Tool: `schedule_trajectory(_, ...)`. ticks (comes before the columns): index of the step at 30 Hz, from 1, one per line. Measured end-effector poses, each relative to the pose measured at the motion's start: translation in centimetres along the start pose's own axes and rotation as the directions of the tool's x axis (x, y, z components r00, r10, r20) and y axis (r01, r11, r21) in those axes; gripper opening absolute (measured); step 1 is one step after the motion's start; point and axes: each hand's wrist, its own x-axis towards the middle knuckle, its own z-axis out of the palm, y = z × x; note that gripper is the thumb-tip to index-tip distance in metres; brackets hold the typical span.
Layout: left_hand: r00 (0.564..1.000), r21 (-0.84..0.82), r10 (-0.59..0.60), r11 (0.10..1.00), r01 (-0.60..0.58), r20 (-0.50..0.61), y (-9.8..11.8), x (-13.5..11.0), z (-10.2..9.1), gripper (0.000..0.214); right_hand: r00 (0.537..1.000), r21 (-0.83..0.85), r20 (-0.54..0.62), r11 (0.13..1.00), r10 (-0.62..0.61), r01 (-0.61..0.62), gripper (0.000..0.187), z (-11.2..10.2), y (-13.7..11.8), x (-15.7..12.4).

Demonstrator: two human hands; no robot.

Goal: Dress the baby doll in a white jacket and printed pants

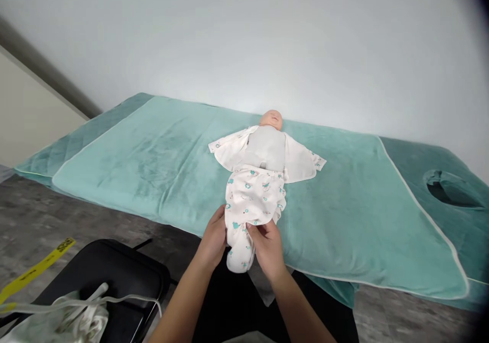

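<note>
A baby doll (272, 119) lies on its back, head toward the wall, on a green massage-table cover (160, 144). Its white top (300, 157) is spread open to both sides, baring a grey torso (265, 147). White printed baby pants (248, 195) reach up to its waist, and one leg end hangs past the table's near edge. My left hand (214, 238) is closed on the left side of the pants. With thumb and fingers, my right hand (268, 246) pinches the cloth lower down on the right. The doll's legs are hidden under the fabric.
A black folding chair (118, 271) stands at the lower left, with a pale cloth bundle (84, 320) and a white cable (130, 298) on it. Yellow tape (38, 269) crosses the floor there. The table's face hole (451, 190) is at right. A white wall (244, 42) backs the table.
</note>
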Motion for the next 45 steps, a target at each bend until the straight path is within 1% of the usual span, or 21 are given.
schedule_trajectory(2, 0.997, 0.021, 0.051, 0.999, -0.050, -0.056, -0.2, 1.1, 0.2, 0.037, 1.000, -0.079, 0.024, 0.997, -0.019, 0.021, 0.028, -0.2, 0.0, 0.3)
schedule_trajectory(5, 0.994, 0.006, 0.086, 0.996, -0.086, -0.071, 0.8, 3.3, 0.7, 0.038, 0.996, -0.194, 0.055, 0.978, -0.067, 0.076, 0.029, 0.0, -0.8, 0.6)
schedule_trajectory(8, 0.997, -0.102, 0.060, 0.993, -0.065, -0.055, 2.1, 4.3, 1.1, 0.032, 0.995, -0.247, -0.023, 0.965, -0.097, 0.088, 0.031, 0.8, -1.7, 0.5)
schedule_trajectory(10, 1.000, -0.207, -0.004, 0.978, -0.001, -0.024, 2.4, 3.8, 1.1, 0.028, 0.994, -0.191, -0.088, 0.980, -0.068, 0.050, 0.035, 1.4, -1.7, 0.2)
schedule_trajectory(13, 0.996, -0.317, -0.091, 0.944, 0.094, 0.023, 1.7, 1.8, 0.7, 0.031, 0.987, -0.079, -0.160, 0.997, -0.025, 0.013, 0.042, 1.9, -1.0, -0.3)
schedule_trajectory(15, 0.991, -0.311, -0.122, 0.941, 0.134, 0.059, 0.8, 0.4, 0.3, 0.038, 0.981, -0.029, -0.196, 1.000, -0.006, 0.000, 0.043, 2.1, -0.5, -0.4)
schedule_trajectory(17, 0.988, -0.252, -0.118, 0.958, 0.140, 0.099, 0.1, -0.3, 0.2, 0.043, 0.976, 0.017, -0.218, 1.000, 0.023, -0.019, 0.041, 2.0, -0.2, -0.4)
schedule_trajectory(19, 0.993, -0.186, -0.063, 0.979, 0.080, 0.097, 0.0, 0.0, 0.2, 0.044, 0.980, 0.015, -0.198, 0.999, 0.032, -0.030, 0.039, 1.8, -0.5, 0.0)
schedule_trajectory(21, 0.999, -0.123, 0.027, 0.992, -0.023, 0.035, 0.4, 1.4, 0.4, 0.041, 0.990, -0.083, -0.140, 0.996, 0.011, -0.023, 0.034, 1.5, -1.2, 0.7)
schedule_trajectory(23, 0.994, -0.040, 0.108, 0.993, -0.108, -0.012, 1.4, 3.5, 0.7, 0.036, 0.997, -0.241, -0.076, 0.970, -0.013, -0.005, 0.029, 1.0, -2.2, 1.7)
schedule_trajectory(25, 0.988, 0.035, 0.154, 0.988, -0.153, -0.018, 2.8, 5.5, 0.9, 0.030, 0.999, -0.392, -0.040, 0.920, -0.031, 0.013, 0.021, 0.4, -3.1, 2.8)
schedule_trajectory(27, 0.983, 0.053, 0.181, 0.982, -0.179, -0.029, 4.1, 6.8, 1.1, 0.026, 0.999, -0.459, 0.008, 0.888, -0.036, 0.035, 0.017, -0.3, -3.8, 3.8)
schedule_trajectory(28, 0.981, 0.039, 0.190, 0.981, -0.188, -0.047, 4.7, 7.1, 1.2, 0.025, 0.999, -0.452, 0.047, 0.891, -0.025, 0.043, 0.018, -0.7, -4.0, 4.1)
schedule_trajectory(30, 0.980, -0.009, 0.184, 0.983, -0.186, -0.081, 5.5, 6.8, 1.0, 0.024, 0.987, -0.358, 0.154, 0.933, 0.034, 0.024, 0.020, -1.5, -4.3, 4.4)
schedule_trajectory(33, 0.990, -0.058, 0.126, 0.990, -0.129, -0.059, 5.5, 5.4, 0.4, 0.022, 0.955, -0.122, 0.270, 0.988, 0.123, -0.093, 0.023, -2.4, -4.5, 4.2)
schedule_trajectory(36, 0.995, -0.031, 0.085, 0.996, -0.087, -0.052, 4.6, 4.7, -0.3, 0.018, 0.954, 0.046, 0.247, 0.982, 0.169, -0.185, 0.026, -2.2, -4.9, 3.8)
schedule_trajectory(38, 0.992, 0.047, 0.092, 0.995, -0.088, -0.092, 3.7, 5.1, -0.6, 0.016, 0.961, 0.059, 0.182, 0.973, 0.207, -0.221, 0.028, -1.7, -5.0, 3.9)
schedule_trajectory(39, 0.988, 0.107, 0.111, 0.989, -0.099, -0.107, 3.4, 5.5, -0.8, 0.015, 0.964, 0.027, 0.144, 0.973, 0.225, -0.231, 0.029, -1.3, -5.0, 4.1)
schedule_trajectory(41, 0.980, 0.236, 0.167, 0.962, -0.139, -0.105, 2.8, 6.7, -0.9, 0.015, 0.971, -0.120, 0.066, 0.968, 0.228, -0.219, 0.028, -0.6, -4.8, 4.7)
schedule_trajectory(43, 0.976, 0.338, 0.205, 0.926, -0.169, -0.072, 2.6, 7.8, -0.8, 0.015, 0.986, -0.324, -0.003, 0.932, 0.170, -0.162, 0.030, -0.1, -4.3, 5.5)
schedule_trajectory(45, 0.975, 0.403, 0.219, 0.896, -0.184, -0.043, 2.8, 8.6, -0.6, 0.017, 0.996, -0.473, -0.048, 0.876, 0.076, -0.090, 0.033, 0.2, -3.8, 6.3)
